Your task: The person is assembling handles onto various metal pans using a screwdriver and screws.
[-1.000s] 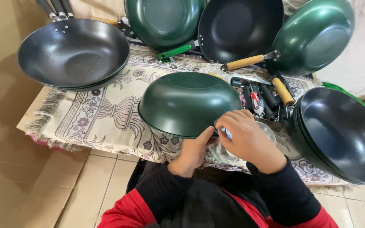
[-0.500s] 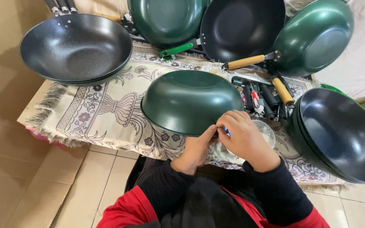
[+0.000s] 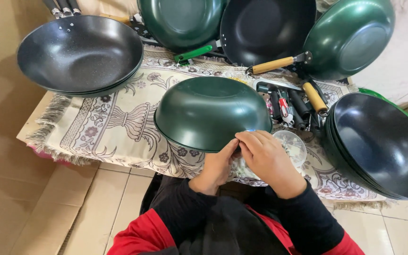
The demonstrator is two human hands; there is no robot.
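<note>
Resting pan: the dark green, round metal wok pan (image 3: 212,112) lies upside down on the patterned beige cloth with fringed edges (image 3: 114,127), its near rim at the person's hands.
Left hand: the left hand (image 3: 218,165) touches the near rim of the green pan, fingers curled close together at the rim; whether they pinch anything cannot be told.
Right hand: the right hand (image 3: 267,158) sits just beside the left, fingers bent and closed toward the same spot on the rim, with a small blue bit (image 3: 250,131) showing at the fingertips; what it is cannot be told.
Under the hands: a clear round glass lid (image 3: 293,146) lies on the cloth, partly covered by the right hand.
Beside the pan: a bundle of black handles (image 3: 289,105) and a wooden-coloured handle (image 3: 315,97) lie to the right.
Right edge: a stack of black non-stick wok pans (image 3: 378,141) stands open side up.
Far left: another stack of black speckled wok pans (image 3: 79,52).
Far row: a green pan with a green handle (image 3: 182,19), a black pan (image 3: 265,28), and a green pan with a wooden handle (image 3: 350,38) lean behind.
Sleeves: black with red (image 3: 142,233).
</note>
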